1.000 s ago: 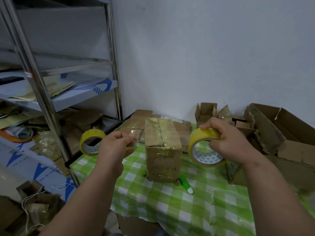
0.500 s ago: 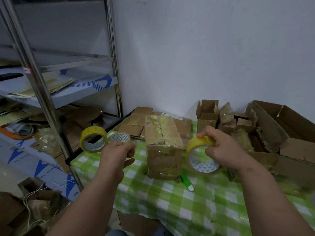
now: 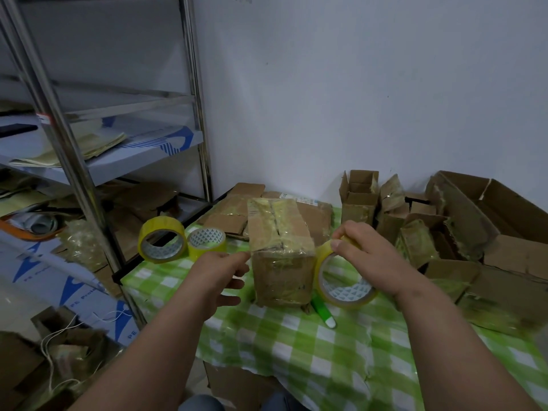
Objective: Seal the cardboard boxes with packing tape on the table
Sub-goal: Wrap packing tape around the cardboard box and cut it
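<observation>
A tall cardboard box point(image 3: 281, 262), wrapped in yellowish tape, stands upright on the green checked tablecloth point(image 3: 296, 351). My right hand point(image 3: 373, 262) grips a yellow tape roll point(image 3: 344, 286) from above, just right of the box and touching it. A clear strip runs from the roll across the box's upper front edge. My left hand point(image 3: 219, 274) is at the box's upper left corner. Its thumb and forefinger pinch the strip's free end, and its other fingers are loosely spread.
Two more yellow tape rolls point(image 3: 161, 243) point(image 3: 207, 241) sit at the table's left edge. A green-and-white pen-like tool point(image 3: 324, 312) lies at the box's foot. Open and crushed cartons point(image 3: 474, 218) crowd the right side, flattened cardboard point(image 3: 231, 212) lies behind, and a metal shelf point(image 3: 59, 129) stands on the left.
Both hands have come down to the box. The roll dropped to the box's right side and my left hand moved in to its left corner, laying the stretched strip on the box.
</observation>
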`<state>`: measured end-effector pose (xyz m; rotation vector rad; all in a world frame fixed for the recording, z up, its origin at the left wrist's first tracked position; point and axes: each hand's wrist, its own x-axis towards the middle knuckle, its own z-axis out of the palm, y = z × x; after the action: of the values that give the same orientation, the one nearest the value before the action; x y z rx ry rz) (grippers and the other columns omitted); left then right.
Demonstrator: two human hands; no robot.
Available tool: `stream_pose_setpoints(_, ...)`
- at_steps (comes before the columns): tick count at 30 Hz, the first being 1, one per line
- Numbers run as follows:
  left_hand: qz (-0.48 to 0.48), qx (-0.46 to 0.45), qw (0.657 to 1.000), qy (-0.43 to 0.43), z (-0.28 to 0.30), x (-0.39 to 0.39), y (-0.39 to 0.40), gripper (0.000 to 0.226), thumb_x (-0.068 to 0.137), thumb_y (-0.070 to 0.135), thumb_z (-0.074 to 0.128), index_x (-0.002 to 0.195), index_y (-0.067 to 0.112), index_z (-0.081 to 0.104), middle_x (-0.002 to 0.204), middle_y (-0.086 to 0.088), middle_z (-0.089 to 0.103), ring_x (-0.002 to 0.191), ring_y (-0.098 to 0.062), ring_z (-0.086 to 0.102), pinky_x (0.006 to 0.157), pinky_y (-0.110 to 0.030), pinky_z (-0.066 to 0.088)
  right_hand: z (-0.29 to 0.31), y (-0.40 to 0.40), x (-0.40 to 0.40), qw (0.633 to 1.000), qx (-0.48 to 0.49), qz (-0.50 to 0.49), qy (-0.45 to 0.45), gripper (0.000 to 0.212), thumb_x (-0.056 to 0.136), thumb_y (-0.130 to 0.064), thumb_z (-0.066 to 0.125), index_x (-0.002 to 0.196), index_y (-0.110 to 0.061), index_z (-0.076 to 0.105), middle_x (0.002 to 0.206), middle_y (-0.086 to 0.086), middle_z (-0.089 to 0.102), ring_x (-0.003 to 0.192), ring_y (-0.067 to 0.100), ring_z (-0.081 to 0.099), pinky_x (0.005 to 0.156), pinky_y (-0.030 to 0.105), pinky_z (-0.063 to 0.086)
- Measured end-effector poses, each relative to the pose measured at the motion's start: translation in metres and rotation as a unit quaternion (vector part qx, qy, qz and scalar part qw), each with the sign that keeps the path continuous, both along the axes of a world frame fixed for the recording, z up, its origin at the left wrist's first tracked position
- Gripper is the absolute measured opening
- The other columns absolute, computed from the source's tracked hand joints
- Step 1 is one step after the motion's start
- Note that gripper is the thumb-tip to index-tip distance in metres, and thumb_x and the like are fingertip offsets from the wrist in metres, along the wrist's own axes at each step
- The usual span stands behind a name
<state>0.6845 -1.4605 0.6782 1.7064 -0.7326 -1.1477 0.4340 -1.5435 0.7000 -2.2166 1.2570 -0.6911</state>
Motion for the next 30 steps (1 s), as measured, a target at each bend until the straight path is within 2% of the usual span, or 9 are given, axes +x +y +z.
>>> stream_pose_setpoints(3, -0.001, -0.012, 0.998, -0.06, -0.006, -0.001, -0.001, 0.045, 0.089, 0.043, 0.067, 0.116, 0.011, 0.05, 0.114, -0.004, 0.055, 0.099, -0.022, 0.059, 0.08, -0.046, 0.056, 0.006, 0.003, 0.002, 1.0, -0.013, -0.004, -0.001, 0.023, 0.081, -0.056, 0.045, 0.097, -0.044, 0.056, 0.104, -0.015, 0.05, 0.101, 0.012, 0.053, 0.095, 0.047, 0.045)
stream_pose_setpoints(6, 0.02, -0.139, 0.983, -0.117, -0.009, -0.008, -0.004, 0.029, 0.09, 0.02, 0.068, 0.112, 0.029, 0.051, 0.107, 0.0, 0.059, 0.095, -0.02, 0.06, 0.082, -0.038, 0.053, 0.011, 0.003, 0.005, 0.999, -0.014, 0.017, 0.029, 0.018, 0.083, -0.054, 0.042, 0.091, -0.047, 0.056, 0.104, -0.023, 0.045, 0.105, 0.013, 0.051, 0.098, 0.049, 0.042)
stream_pose_setpoints(8, -0.008, -0.222, 0.958, -0.182, -0.008, -0.012, -0.006, 0.047, 0.089, 0.0, 0.064, 0.111, 0.041, 0.056, 0.107, 0.009, 0.06, 0.093, -0.012, 0.061, 0.076, -0.021, 0.049, 0.013, 0.001, 0.007, 0.999, -0.009, 0.025, 0.035, 0.017, 0.092, -0.046, 0.046, 0.083, -0.047, 0.061, 0.103, -0.026, 0.044, 0.106, 0.011, 0.051, 0.101, 0.05, 0.04)
stream_pose_setpoints(10, -0.044, -0.258, 0.92, -0.291, -0.008, -0.013, -0.01, 0.057, 0.086, -0.009, 0.062, 0.117, 0.04, 0.063, 0.11, 0.016, 0.055, 0.096, -0.006, 0.058, 0.081, -0.005, 0.042, 0.014, -0.001, 0.008, 0.998, -0.01, 0.025, 0.06, 0.025, 0.098, -0.035, 0.049, 0.082, -0.05, 0.06, 0.104, -0.026, 0.045, 0.109, 0.01, 0.051, 0.105, 0.051, 0.037)
stream_pose_setpoints(13, -0.064, -0.263, 0.886, -0.376, -0.012, -0.009, -0.014, 0.046, 0.089, -0.008, 0.06, 0.117, 0.027, 0.07, 0.115, 0.013, 0.05, 0.108, -0.003, 0.049, 0.086, 0.006, 0.03, 0.02, 0.0, 0.012, 0.994, -0.013, 0.028, 0.106, 0.026, 0.099, -0.029, 0.048, 0.092, -0.047, 0.066, 0.105, -0.024, 0.047, 0.113, 0.013, 0.053, 0.105, 0.049, 0.038)
stream_pose_setpoints(16, -0.091, -0.262, 0.87, -0.407, -0.006, -0.006, -0.016, 0.042, 0.093, -0.007, 0.053, 0.12, 0.021, 0.069, 0.125, 0.011, 0.044, 0.119, -0.004, 0.043, 0.099, -0.006, 0.03, 0.028, 0.007, 0.016, 0.988, -0.03, 0.025, 0.151, 0.029, 0.098, -0.025, 0.046, 0.109, -0.031, 0.072, 0.113, -0.016, 0.053, 0.114, 0.015, 0.054, 0.103, 0.045, 0.042)
stream_pose_setpoints(22, -0.131, -0.222, 0.861, -0.439, 0.015, -0.008, -0.013, 0.041, 0.095, 0.04, 0.042, 0.116, 0.023, 0.072, 0.114, 0.01, 0.045, 0.114, -0.017, 0.038, 0.099, -0.034, 0.033, 0.023, 0.009, 0.028, 0.971, -0.104, -0.025, 0.214, 0.04, 0.095, -0.052, 0.045, 0.074, -0.023, 0.064, 0.088, -0.004, 0.061, 0.091, 0.02, 0.054, 0.085, 0.038, 0.042)
stream_pose_setpoints(26, -0.132, -0.198, 0.854, -0.463, 0.019, -0.013, -0.01, 0.042, 0.09, 0.043, 0.064, 0.128, 0.025, 0.065, 0.098, 0.011, 0.047, 0.086, -0.005, 0.047, 0.077, -0.026, 0.038, 0.012, 0.012, 0.031, 0.977, -0.119, -0.034, 0.171, 0.035, 0.088, -0.063, 0.052, 0.078, -0.03, 0.056, 0.086, -0.01, 0.055, 0.09, 0.018, 0.053, 0.077, 0.035, 0.039)
stream_pose_setpoints(30, -0.126, -0.21, 0.857, -0.454, 0.011, -0.015, -0.01, 0.047, 0.091, 0.034, 0.066, 0.136, 0.027, 0.057, 0.081, 0.019, 0.041, 0.073, -0.002, 0.042, 0.072, -0.023, 0.034, 0.006, 0.012, 0.03, 0.971, -0.148, -0.05, 0.181, 0.033, 0.084, -0.065, 0.057, 0.083, -0.033, 0.05, 0.089, -0.01, 0.054, 0.091, 0.017, 0.05, 0.076, 0.034, 0.035)
